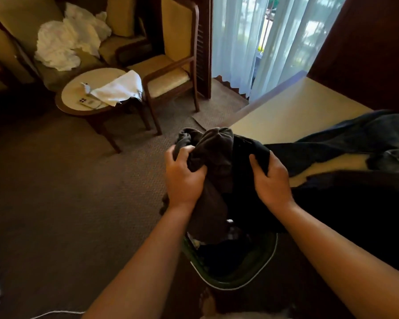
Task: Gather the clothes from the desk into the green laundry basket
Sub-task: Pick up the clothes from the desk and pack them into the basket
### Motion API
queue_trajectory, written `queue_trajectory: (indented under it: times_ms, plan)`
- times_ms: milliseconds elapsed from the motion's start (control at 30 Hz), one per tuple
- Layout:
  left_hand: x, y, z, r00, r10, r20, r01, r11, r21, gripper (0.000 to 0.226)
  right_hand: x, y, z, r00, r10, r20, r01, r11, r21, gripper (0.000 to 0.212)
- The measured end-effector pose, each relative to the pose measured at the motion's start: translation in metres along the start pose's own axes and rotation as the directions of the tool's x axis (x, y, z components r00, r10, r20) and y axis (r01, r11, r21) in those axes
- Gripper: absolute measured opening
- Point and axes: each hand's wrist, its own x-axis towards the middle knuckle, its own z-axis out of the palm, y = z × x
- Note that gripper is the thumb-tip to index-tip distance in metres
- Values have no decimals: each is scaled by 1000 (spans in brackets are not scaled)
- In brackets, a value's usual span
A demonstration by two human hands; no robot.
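A bundle of dark grey and black clothes (217, 162) hangs in front of me, held from both sides. My left hand (182, 178) grips its grey left part and my right hand (271, 180) grips the black right part. The bundle's lower end droops into the green laundry basket (260, 270), which stands on the carpet below my arms with dark clothes inside. More dark clothes (355, 143) lie spread over the cream desk (286, 113) at the right, trailing toward the bundle.
A round side table (78, 93) with a white cloth (120, 88) and small items stands at the left. Behind it are two wooden armchairs (171, 74), one heaped with white linen (65, 40). A sheer curtain (263, 42) hangs behind the desk. Brown carpet covers the floor.
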Motion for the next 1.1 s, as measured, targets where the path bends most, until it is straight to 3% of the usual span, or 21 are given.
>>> queue_trajectory:
  times_ms: [133, 300, 400, 533, 733, 933, 1100]
  plan:
    - [-10, -22, 25, 979, -183, 93, 190, 979, -72, 47, -20, 19, -2, 998, 51, -46, -54, 997, -62, 26]
    - [-16, -44, 33, 858, -375, 351, 414, 909, -41, 53, -40, 26, 4, 995, 98, 16, -94, 985, -141, 24]
    - [-24, -47, 25, 842, -338, 420, 383, 923, -27, 58, -52, 28, 13, 995, 80, 63, -67, 979, -191, 15]
    - [-37, -48, 13, 845, -296, 446, 356, 933, -55, 53, -64, 31, 30, 994, 62, 90, -41, 976, -215, 19]
    - [-56, -62, -1, 837, -361, 412, 419, 906, -58, 45, -83, 33, 53, 984, 45, 170, -9, 978, -207, 28]
    - [-68, -76, -5, 806, -394, 442, 450, 893, -25, 46, -96, 42, 66, 969, 136, 204, -85, 967, -240, 34]
    - [-75, -74, 7, 767, -385, 513, 442, 897, 11, 52, -96, 55, 56, 943, 287, 167, -182, 869, -461, 51]
